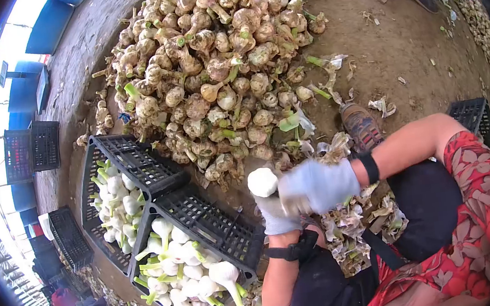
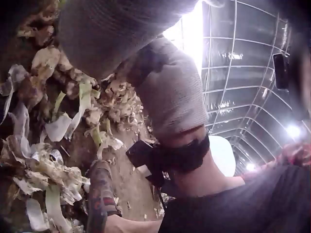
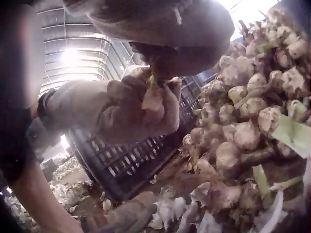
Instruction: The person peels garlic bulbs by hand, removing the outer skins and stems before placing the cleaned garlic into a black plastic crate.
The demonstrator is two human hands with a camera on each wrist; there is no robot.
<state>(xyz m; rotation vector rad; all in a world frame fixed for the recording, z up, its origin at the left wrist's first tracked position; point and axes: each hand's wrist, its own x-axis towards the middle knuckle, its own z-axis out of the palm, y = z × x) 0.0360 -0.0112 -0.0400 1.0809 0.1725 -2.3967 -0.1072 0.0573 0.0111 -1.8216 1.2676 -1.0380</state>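
A peeled white garlic bulb [image 1: 262, 182] shows at the fingertips of my gloved left hand [image 1: 279, 216], which grips it from below in the head view. My gloved right hand [image 1: 320, 187] is blurred and overlaps the left hand, its fingers close beside the bulb; I cannot tell what they hold. The right wrist view has the left hand [image 3: 136, 111] with curled fingers and a pale strip at them, under the right hand [image 3: 170, 24]. In the left wrist view, the right hand [image 2: 170, 92] reaches in behind the near glove [image 2: 112, 34].
A big heap of unpeeled garlic [image 1: 206, 67] lies ahead. Two black crates hold white trimmed bulbs [image 1: 186, 272], one crate wall [image 1: 204, 223] beside the left hand. Loose skins [image 1: 349, 231] cover the lap and ground near a shoe [image 1: 361, 126]. More crates [image 1: 69, 237] stand farther left.
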